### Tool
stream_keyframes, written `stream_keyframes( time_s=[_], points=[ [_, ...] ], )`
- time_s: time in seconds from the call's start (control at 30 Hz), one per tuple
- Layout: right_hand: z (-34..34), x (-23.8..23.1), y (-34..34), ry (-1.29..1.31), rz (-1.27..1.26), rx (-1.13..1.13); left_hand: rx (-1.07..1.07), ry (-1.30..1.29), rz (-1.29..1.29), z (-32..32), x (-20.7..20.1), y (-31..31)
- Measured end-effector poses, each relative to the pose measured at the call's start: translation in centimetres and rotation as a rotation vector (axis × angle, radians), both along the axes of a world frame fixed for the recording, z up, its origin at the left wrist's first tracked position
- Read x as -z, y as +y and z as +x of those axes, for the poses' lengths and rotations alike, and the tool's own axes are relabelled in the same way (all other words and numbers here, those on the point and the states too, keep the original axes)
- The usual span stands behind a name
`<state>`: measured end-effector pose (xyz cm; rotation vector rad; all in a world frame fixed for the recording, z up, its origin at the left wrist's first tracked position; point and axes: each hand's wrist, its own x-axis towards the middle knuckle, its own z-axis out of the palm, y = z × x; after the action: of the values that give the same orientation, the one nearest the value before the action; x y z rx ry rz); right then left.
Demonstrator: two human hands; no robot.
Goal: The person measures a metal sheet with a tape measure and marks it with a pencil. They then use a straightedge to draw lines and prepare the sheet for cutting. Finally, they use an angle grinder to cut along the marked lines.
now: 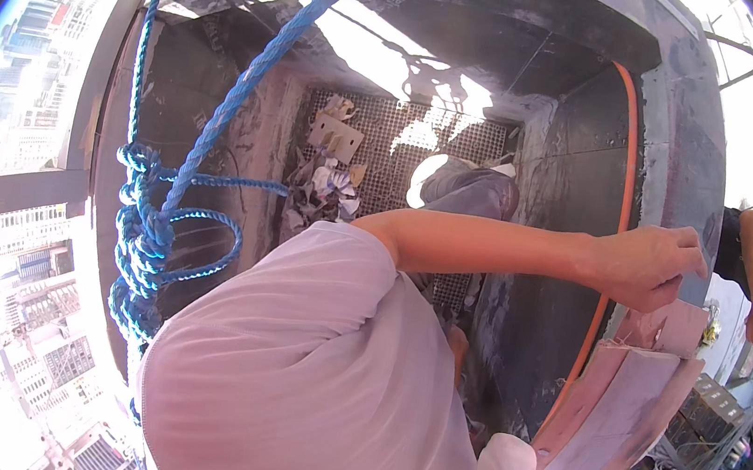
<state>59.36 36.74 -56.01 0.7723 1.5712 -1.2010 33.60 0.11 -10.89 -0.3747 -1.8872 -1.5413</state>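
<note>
We see the left hand [650, 266] stretched across, fingers curled shut on the top edge of the pinkish panel [623, 411] leaning against the dark wall [579, 194], seemingly to steady it; the right hand is out of view.

We see harsh sunlight overexposing the sky from nine to seven o'clock and at two; fisheye edges bend, centre shadowed.

Mesh floor [379, 141], sunlit; bldgs [33, 353] below.
</note>
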Motion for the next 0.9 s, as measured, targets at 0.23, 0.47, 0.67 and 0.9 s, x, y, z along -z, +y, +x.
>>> stream_keyframes(
  time_s=[0.23, 0.47, 0.67, 0.9],
  points=[
    [-5.1, -2.3, 2.3, 0.120, -0.011, -0.301, -0.508, -0.610, 0.251, 20.2, 19.5, -5.2],
    [-5.4, -10.7, -6.5, 0.269, 0.253, -0.482, -0.644, -0.987, 0.383, 32.0, 26.5, -8.2],
    [-10.5, -30.0, -19.7, 0.869, -0.098, -0.516, -0.587, -0.862, 0.306, 22.8, 20.7, -13.4],
    [-17.3, -57.2, -18.6, 1.427, -0.136, -0.846, -0.331, -0.340, 0.083, -0.5, 4.3, -16.3]
  ],
)
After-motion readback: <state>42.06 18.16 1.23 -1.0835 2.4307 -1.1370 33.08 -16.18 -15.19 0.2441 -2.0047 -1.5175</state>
